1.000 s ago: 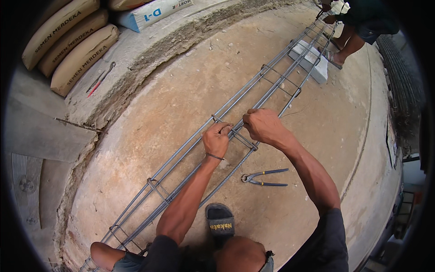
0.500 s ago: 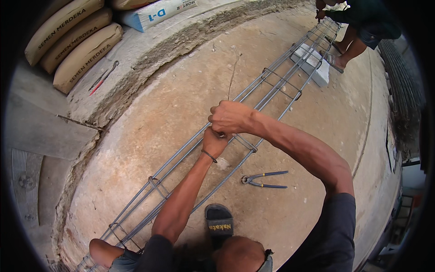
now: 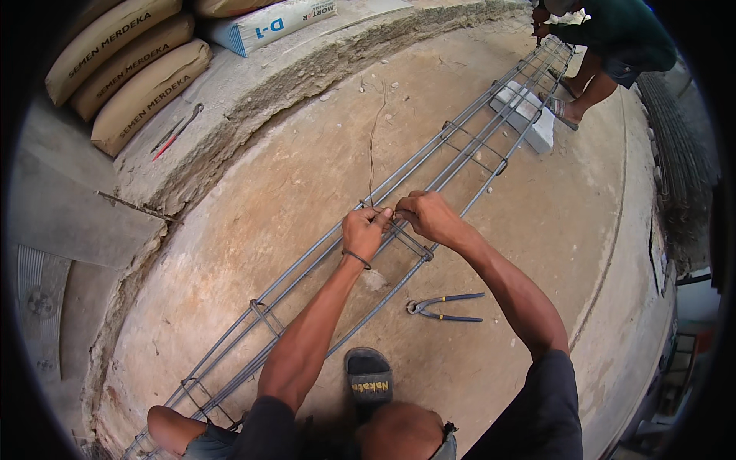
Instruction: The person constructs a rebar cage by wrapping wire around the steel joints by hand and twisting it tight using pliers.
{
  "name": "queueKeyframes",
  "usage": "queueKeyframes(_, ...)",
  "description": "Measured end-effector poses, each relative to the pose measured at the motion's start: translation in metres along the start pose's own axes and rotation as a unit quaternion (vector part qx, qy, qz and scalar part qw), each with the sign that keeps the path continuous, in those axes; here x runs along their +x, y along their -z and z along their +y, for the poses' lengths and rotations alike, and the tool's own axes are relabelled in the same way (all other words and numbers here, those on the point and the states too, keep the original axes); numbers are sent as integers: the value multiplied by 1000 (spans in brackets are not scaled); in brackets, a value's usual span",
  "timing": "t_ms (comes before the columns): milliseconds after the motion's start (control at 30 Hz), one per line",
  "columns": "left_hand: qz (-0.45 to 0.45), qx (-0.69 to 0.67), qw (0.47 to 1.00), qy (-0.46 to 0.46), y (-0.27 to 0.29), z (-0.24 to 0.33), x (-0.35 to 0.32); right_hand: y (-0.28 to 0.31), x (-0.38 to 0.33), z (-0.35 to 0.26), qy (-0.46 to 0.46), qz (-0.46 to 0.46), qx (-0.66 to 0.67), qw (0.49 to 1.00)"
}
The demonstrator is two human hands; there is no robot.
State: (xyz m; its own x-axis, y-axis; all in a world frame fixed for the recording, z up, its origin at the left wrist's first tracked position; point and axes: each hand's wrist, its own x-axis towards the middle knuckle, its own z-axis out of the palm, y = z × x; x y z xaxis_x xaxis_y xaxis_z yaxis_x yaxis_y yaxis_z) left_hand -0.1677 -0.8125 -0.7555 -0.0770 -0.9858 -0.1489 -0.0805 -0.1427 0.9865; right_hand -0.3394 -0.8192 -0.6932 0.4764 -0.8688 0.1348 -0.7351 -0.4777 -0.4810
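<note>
Across a concrete floor (image 3: pixel 253 215) runs a steel rebar cage (image 3: pixel 469 146), a worker's left hand (image 3: pixel 363 232) and right hand (image 3: pixel 432 218) close together over it, fingertips pinched shut near a thin wire (image 3: pixel 372 153); exactly what they grip cannot be told. Bulging brown sacks (image 3: pixel 132 64) and a white sack (image 3: pixel 280 26) lie upper left, contents hidden.

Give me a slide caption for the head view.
Left hand and right hand close together at a rebar cage, pincers on the ground.
</note>
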Motion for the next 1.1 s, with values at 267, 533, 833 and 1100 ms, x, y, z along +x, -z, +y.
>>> queueKeyframes(267,30,139,990,-7,12,-3,28,-17,-48,-18,39,-24,-86,995)
queueKeyframes(533,-436,314,843,-38,6,67,104,-51,28,-55,91,-84,-343,931)
queueKeyframes(833,-140,112,984,13,38,27,42,-15,51,10,11,-172,-212,962)
queueKeyframes(1100,-22,17,997,71,9,-23,4,25,56,-28,-12,-203,-215,955)
